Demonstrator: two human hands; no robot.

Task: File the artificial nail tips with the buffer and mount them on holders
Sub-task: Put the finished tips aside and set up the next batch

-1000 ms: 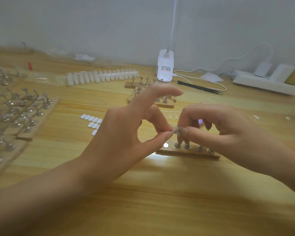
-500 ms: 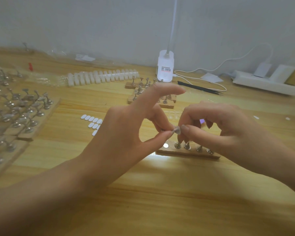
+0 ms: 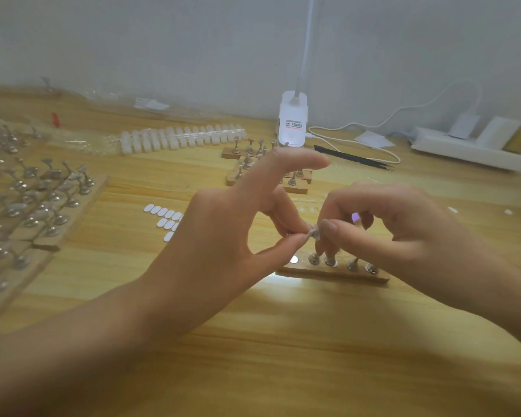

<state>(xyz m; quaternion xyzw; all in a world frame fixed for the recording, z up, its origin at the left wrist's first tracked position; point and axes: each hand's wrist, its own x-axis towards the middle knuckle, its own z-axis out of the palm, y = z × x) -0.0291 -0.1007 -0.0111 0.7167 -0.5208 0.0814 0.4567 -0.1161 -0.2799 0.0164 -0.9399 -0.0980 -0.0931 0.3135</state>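
**Just above the holder strip, two hands pinch one nail tip**

Right at the middle of the view, a small clear nail tip [image 3: 313, 231] sits caught between both hands. The left hand [image 3: 223, 236] grasps it from nine o'clock, thumb below and a curled finger above, while its index finger juts out straight toward two o'clock and touches nothing. The right hand [image 3: 403, 230] pinches the same tip from three o'clock, thumb pressed against it and the other fingers curled down around it. Whether the tip already sits on a metal stem cannot be told, since the fingers hide its underside.

Directly beneath, at six o'clock from the tip, a wooden holder strip [image 3: 328, 273] lies on the table [image 3: 283, 341], carrying a row of metal holders [image 3: 331, 261].

At nine o'clock from the hands, white oval tabs [image 3: 163, 215] lie in two short rows. Farther out at nine o'clock, wooden blocks [image 3: 57, 200] crowd with more metal stands. At twelve o'clock stands a white lamp base [image 3: 293, 121], with a long row of white nail tips [image 3: 181, 138] at eleven o'clock. Black tweezers [image 3: 352, 156] lie at one o'clock, and a white power strip [image 3: 469, 152] sits at two o'clock by the wall.
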